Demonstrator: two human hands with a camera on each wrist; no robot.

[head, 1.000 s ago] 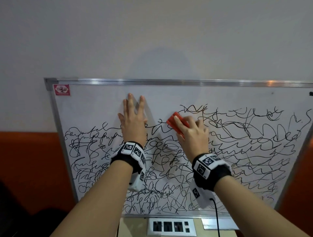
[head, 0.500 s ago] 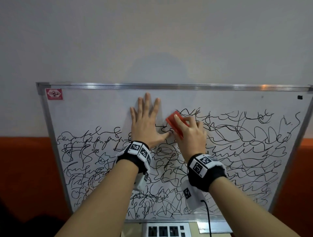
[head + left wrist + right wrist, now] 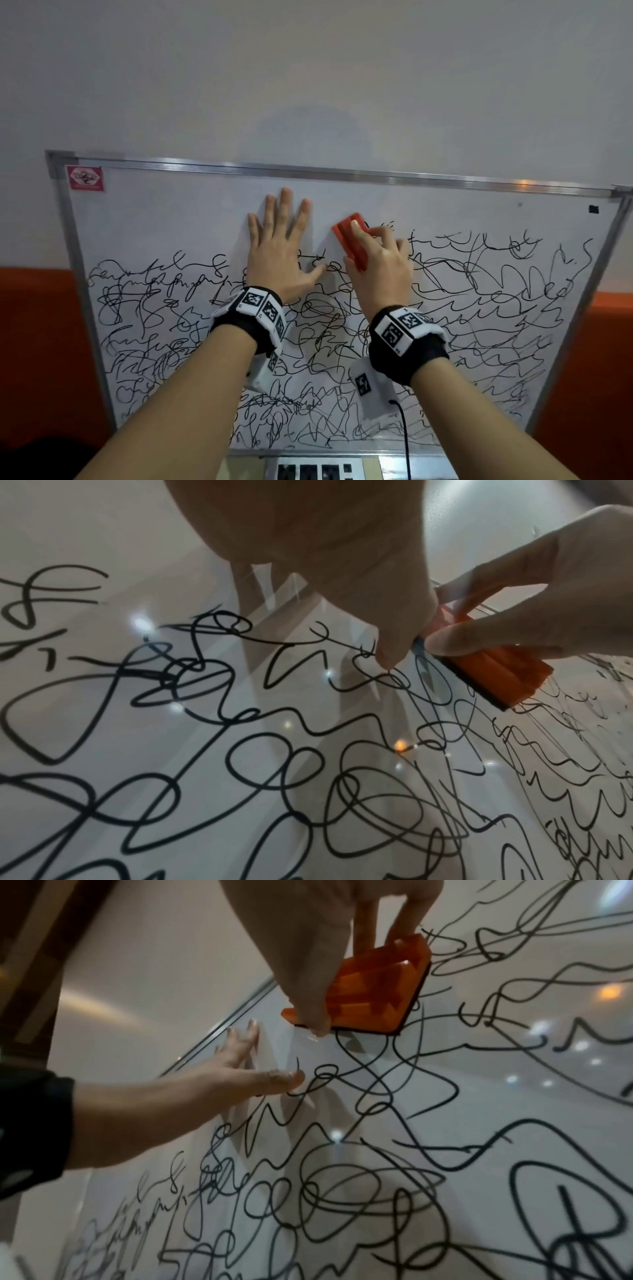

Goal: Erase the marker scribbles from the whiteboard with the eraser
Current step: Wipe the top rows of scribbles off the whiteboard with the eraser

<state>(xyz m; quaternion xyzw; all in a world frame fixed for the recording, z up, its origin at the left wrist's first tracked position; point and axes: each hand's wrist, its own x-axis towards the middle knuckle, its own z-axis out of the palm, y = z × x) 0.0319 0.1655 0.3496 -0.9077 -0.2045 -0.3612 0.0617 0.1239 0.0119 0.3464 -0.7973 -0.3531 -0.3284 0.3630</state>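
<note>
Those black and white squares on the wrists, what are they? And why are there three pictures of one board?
The squares are printed patterns on wristbands; a small camera sits on each wrist. So there are three views: one from a camera on the person's head, and one from each wrist, looking along the hand. No robot here, just a person's two bare hands.

The left hand lies flat and open on the whiteboard. The right hand holds an orange eraser against the board, thumb on one side and fingers on the other. Black marker scribbles cover most of the board; only the top strip is bare. In the corner is a small red sticker. Below the board you can see a white power strip.
</note>
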